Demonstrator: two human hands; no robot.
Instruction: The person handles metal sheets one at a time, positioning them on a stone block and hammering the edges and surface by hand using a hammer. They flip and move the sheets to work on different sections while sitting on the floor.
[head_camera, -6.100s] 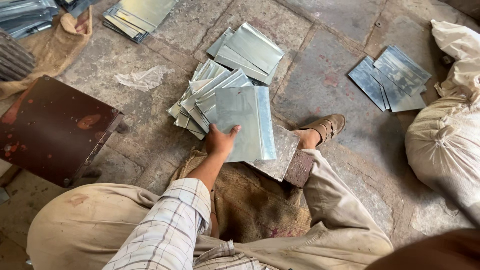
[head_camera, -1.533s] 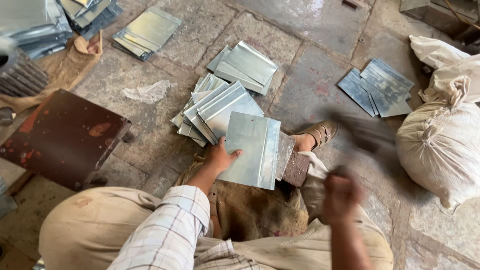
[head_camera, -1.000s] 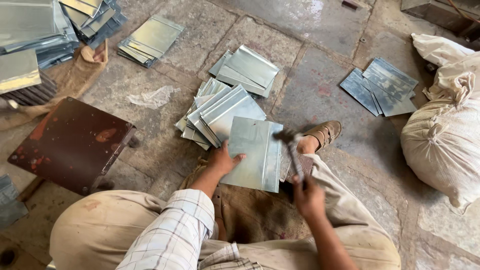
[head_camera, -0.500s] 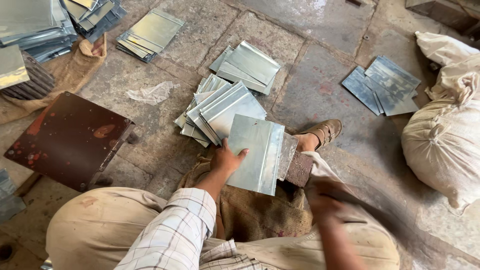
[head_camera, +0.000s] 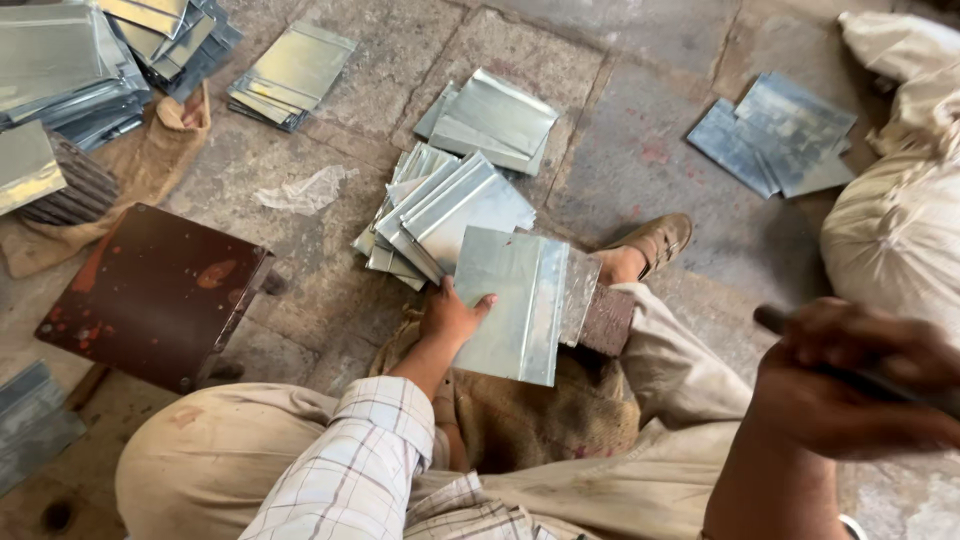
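Head view: a folded metal sheet is pinned flat on a rusty block by the left hand; a dark handle is gripped in the raised right hand.

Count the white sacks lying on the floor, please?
1 for sure: a bulging white sack at the right edge. Light cloth above it may be a second, cut off by the frame.

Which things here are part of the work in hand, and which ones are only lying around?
In use:
left hand pressing the metal sheet
right hand, grip closed on a tool handle
block under the sheet

Lying about:
sheet stacks
brown board
white sack
crumpled plastic
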